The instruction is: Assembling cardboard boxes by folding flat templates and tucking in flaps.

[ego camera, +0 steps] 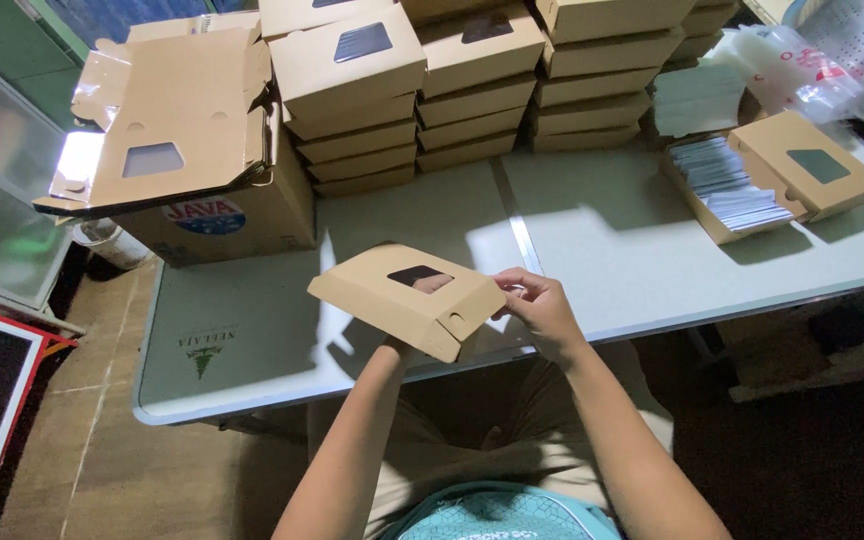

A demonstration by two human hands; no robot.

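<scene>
Above the near edge of the pale grey folding table, a brown cardboard window box is held in the air between both hands, tilted with its windowed top facing up and away from the person. The left hand is almost wholly hidden under and inside the box — only fingertips show through the dark window cut-out, so its grip cannot be told exactly, though it bears the box from below. The right hand is at the box's right end, fingers pinched narrow on a small flap or tab at the corner.

Behind, along the far side of the table, stacks of finished window boxes stand in several columns, closed and squared. To the left, a large brown carton sits on the table corner with flat unfolded box blanks heaped on top, one window cut-out showing. To the right, an open window box lies with its lid thrown back; the tray is filled with a row of thin white sheets or cards standing on edge. Further back right, clear plastic bags with red print lie beside a white stack.

Below the table edge, the person's khaki trousers and a teal bag are in view.
</scene>
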